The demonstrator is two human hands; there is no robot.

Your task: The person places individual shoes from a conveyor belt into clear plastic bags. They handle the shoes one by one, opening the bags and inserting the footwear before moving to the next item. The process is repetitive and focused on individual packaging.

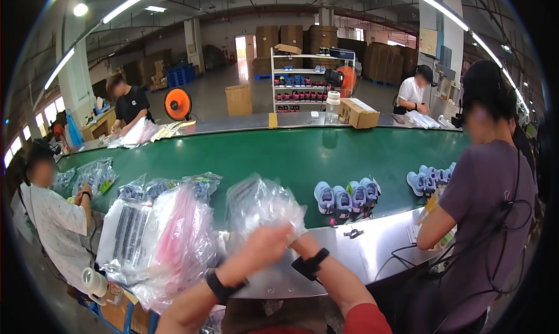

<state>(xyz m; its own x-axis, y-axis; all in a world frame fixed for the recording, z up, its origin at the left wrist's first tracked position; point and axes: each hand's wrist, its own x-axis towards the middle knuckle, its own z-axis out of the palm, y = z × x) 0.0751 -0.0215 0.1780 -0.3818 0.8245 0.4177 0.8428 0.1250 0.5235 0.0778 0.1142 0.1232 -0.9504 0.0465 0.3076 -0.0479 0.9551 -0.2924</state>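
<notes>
In front of me, over the belt's near edge, a clear plastic bag [262, 203] is bunched up and blurred by motion. My left hand [263, 251] is closed on its lower edge. Close beside it, my right hand [296, 238] also grips the bag, its fingers partly hidden by plastic and the left hand. What the bag contains cannot be made out. Left of my hands lies a pile of flat plastic bags [180, 235], some pinkish. Several light blue shoes [343, 199] stand in a row on the green belt to the right.
The green conveyor belt [268, 153] runs across, bordered by a metal ledge [355, 258]. Bagged shoes [157, 188] lie beyond the pile. Co-workers sit or stand at left [52, 209], right [480, 200] and across the belt. A cardboard box [358, 114] stands on the far ledge.
</notes>
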